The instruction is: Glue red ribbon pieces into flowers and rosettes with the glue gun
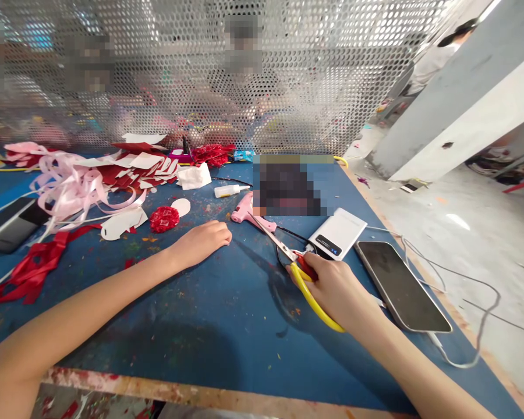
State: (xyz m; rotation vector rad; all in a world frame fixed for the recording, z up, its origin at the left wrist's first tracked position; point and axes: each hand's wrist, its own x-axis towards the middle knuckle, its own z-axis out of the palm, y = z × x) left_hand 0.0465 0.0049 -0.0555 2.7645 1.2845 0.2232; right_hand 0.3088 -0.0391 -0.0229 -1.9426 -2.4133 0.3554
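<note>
My right hand [332, 285] grips a pair of scissors [308, 279] with yellow and red handles. Their metal blades look nearly closed and point up and left, toward a pink glue gun [244, 208]. Resting palm down on the blue table, my left hand [207, 241] has its fingers curled in. Whatever may be inside that hand is hidden. To its left lie a round red ribbon rosette [164, 219] and a white disc [181, 207]. A small white bottle [230, 191] stands beyond it, lying on its side.
A white power bank [344, 227] and a phone [402, 285] with cables lie at right. Pink ribbon [70, 180], red ribbon [35, 265], paper scraps [144, 163] and a dark device [13, 224] fill the left. Perforated metal mesh [179, 70] closes the back, with blurred people behind.
</note>
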